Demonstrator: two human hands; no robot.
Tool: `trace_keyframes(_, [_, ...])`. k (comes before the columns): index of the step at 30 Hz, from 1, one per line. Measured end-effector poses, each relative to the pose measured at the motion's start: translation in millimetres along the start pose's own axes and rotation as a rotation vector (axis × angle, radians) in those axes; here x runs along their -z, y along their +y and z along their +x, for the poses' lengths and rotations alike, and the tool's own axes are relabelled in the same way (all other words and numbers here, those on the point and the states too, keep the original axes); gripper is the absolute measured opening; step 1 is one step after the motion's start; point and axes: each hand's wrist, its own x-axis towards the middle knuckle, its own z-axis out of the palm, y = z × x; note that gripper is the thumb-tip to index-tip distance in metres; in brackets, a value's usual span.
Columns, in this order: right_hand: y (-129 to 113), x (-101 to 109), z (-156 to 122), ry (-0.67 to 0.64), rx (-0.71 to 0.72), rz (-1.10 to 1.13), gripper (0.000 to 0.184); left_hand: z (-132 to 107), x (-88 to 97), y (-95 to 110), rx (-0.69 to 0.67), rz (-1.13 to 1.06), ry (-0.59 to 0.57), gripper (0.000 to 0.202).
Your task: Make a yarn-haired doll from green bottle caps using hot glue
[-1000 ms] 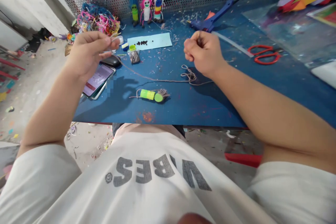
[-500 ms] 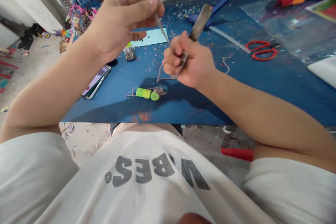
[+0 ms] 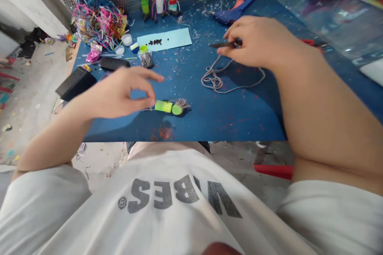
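My left hand [image 3: 125, 89] is over the near left of the blue table, index finger stretched out and nothing visible in its grasp. Its thumb tip is right by the small green and yellow yarn-haired figure [image 3: 164, 106], covering part of the yarn at its end; whether they touch I cannot tell. My right hand [image 3: 251, 42] is closed around a flat metal blade [image 3: 220, 44], whose dark tip points left. Under and beside that hand, a loose length of greyish yarn [image 3: 214, 81] lies in loops on the table.
Behind stand three finished yarn-haired figures [image 3: 159, 2] against a perforated panel. A heap of coloured yarn [image 3: 100, 24], a light-blue card [image 3: 179, 40] with black bits, and a black box [image 3: 76, 83] are at left. A blue glue gun [image 3: 229, 16] and partly hidden red-handled scissors [image 3: 308, 42] are at right.
My left hand has let go of the yarn and come down beside the green figure. My right hand moved right and away from me, still holding the blade. The yarn now lies on the table.
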Motion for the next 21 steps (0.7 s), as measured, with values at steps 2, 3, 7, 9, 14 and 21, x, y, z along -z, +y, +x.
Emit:
trace_keyframes(2, [5, -3, 2, -0.041, 0.061, -0.05, 0.043, -12, -19.8, -2, -0.015, 0.147, -0.085, 0.021])
trace_keyframes(3, [6, -7, 2, -0.072, 0.091, -0.107, 0.045, -14, -28.9, -4, -0.005, 0.201, -0.115, 0.022])
trace_keyframes(7, [11, -29, 1, -0.248, 0.171, -0.316, 0.052, -9, -52.9, -6, -0.009, 0.294, -0.217, 0.025])
trace_keyframes(9, [10, -37, -1, -0.287, 0.206, -0.337, 0.049, -6, -57.4, -4, -0.033, 0.36, -0.252, 0.025])
trace_keyframes(14, [6, -20, 22, -0.202, 0.11, -0.4, 0.019, 3, -59.1, 0, -0.028, 0.427, -0.154, 0.027])
trace_keyframes(21, [51, 49, 103, 0.076, -0.272, -0.969, 0.038, 47, -80.9, 16, -0.018, -0.037, 0.342, 0.014])
